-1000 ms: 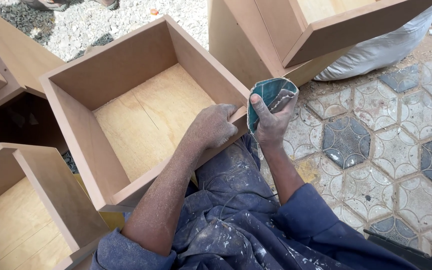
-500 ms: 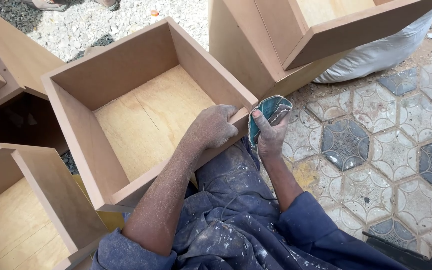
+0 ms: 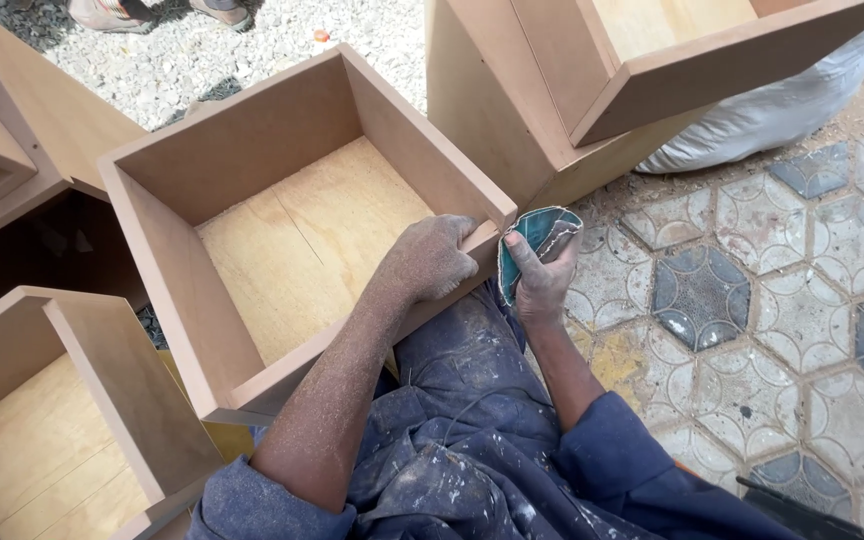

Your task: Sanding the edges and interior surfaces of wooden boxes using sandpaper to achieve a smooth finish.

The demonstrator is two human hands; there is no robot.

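Observation:
A brown open-topped wooden drawer box [image 3: 182,290] with a pale plywood bottom rests on my lap. My left hand [image 3: 430,258], dusted with sawdust, grips its near right wall by the corner. My right hand [image 3: 540,280] holds a folded teal sheet of sandpaper [image 3: 537,232] pressed against the outer face of that same corner.
Another drawer box [image 3: 102,400] stands at lower left, and a brown cabinet piece [image 3: 12,140] lies at upper left. A larger box [image 3: 652,80] leans over a white sack [image 3: 782,110] at upper right. Patterned tiles [image 3: 752,300] cover the ground right; another person's shoes [image 3: 152,12] stand on the gravel.
My right hand with the sandpaper has slid down and left along the box corner. My left hand has kept its grip on the wall.

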